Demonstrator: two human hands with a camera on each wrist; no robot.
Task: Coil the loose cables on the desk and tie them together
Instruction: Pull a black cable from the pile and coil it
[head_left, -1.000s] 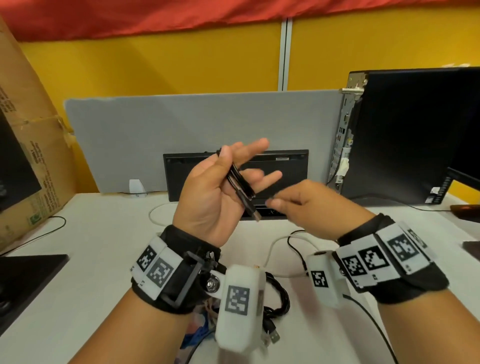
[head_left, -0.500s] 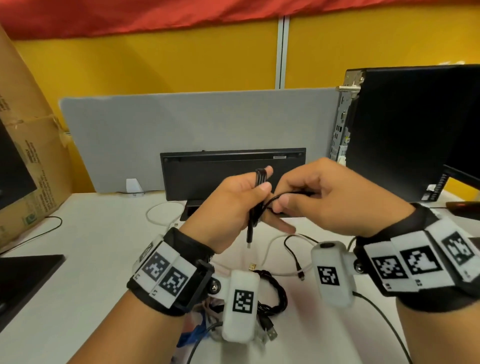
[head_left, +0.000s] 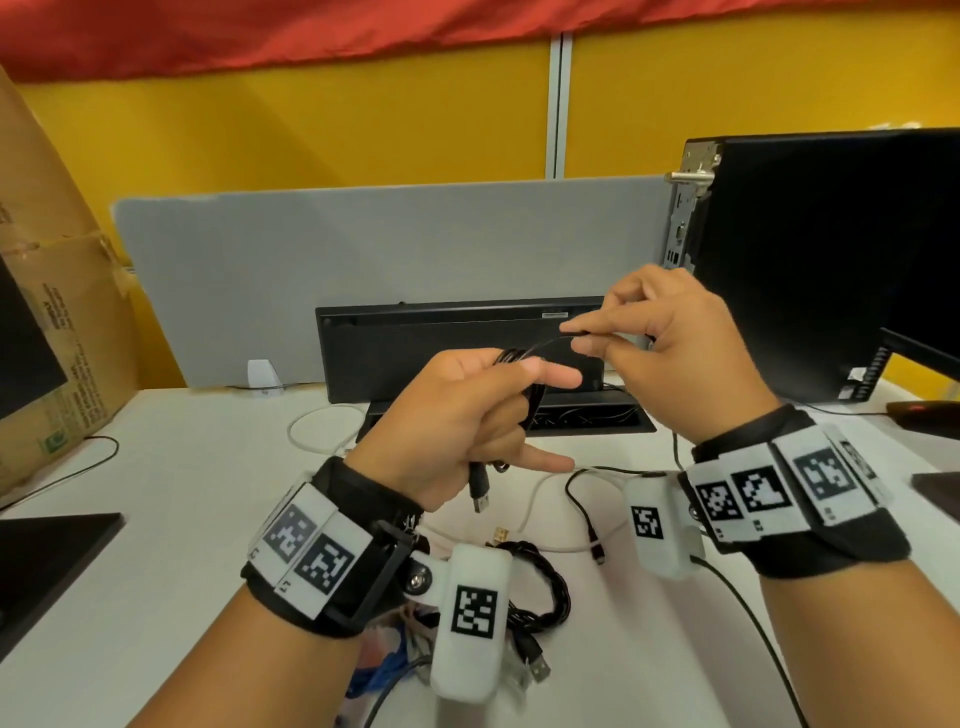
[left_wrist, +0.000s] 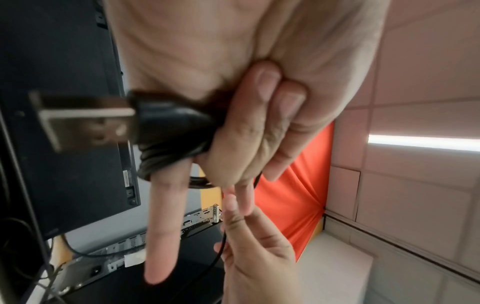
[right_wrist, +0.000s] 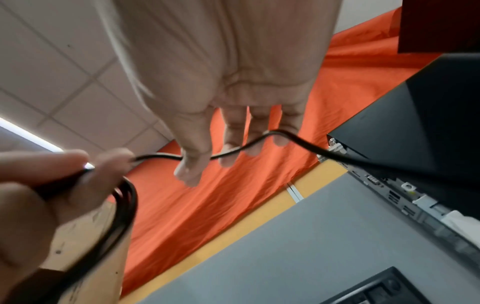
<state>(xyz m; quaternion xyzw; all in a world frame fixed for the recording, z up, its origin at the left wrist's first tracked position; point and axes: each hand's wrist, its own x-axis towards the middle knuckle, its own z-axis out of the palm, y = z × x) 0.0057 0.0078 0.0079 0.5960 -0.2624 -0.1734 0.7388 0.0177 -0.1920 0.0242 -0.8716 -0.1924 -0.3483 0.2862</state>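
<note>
My left hand (head_left: 498, 400) grips a coiled black USB cable (head_left: 530, 410) above the white desk (head_left: 182, 493); its USB plug (head_left: 480, 493) hangs below the fist. In the left wrist view the plug (left_wrist: 83, 121) sticks out past the coil (left_wrist: 166, 156), with two fingers curled on the loops and one finger straight. To the right and slightly higher, my right hand (head_left: 584, 338) pinches the cable's free strand (head_left: 545, 345) between thumb and forefinger. In the right wrist view the strand (right_wrist: 259, 142) runs across my fingers to the coil (right_wrist: 124, 205).
On the desk below my hands lie a white cable (head_left: 540, 499), a thin black cable (head_left: 582, 509) and a coiled braided black cable (head_left: 550, 587). A black monitor (head_left: 457, 353) stands behind, a PC tower (head_left: 821, 260) at right, a cardboard box (head_left: 52, 312) at left.
My left hand has closed round the coil and dropped lower. My right hand has risen from below the coil, taken the free strand and drawn it up to the right.
</note>
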